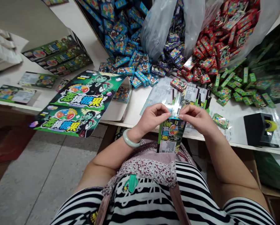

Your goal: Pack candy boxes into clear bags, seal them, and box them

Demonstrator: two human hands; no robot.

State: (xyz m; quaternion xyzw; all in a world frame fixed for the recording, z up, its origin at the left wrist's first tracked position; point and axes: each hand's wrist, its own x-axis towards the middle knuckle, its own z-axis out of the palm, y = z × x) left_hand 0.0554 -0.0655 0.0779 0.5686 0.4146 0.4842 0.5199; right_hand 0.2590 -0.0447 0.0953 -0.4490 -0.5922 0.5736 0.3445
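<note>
My left hand, with a pale bangle on the wrist, pinches the upper left corner of a dark green printed candy box. The upper right corner of the same box is pinched by my right hand. It hangs at the table edge against my apron, its printed face and a white label panel showing. A thin blue strip runs along its top between my fingertips; whether this is a small box inside, I cannot tell. Just beyond my hands, flat printed cartons lie with a small red box on them.
Heaps of small blue boxes, purple boxes, red boxes and green boxes cover the back, some in plastic bags. A black tape dispenser stands at right. Left, a large printed display sheet overhangs the table edge.
</note>
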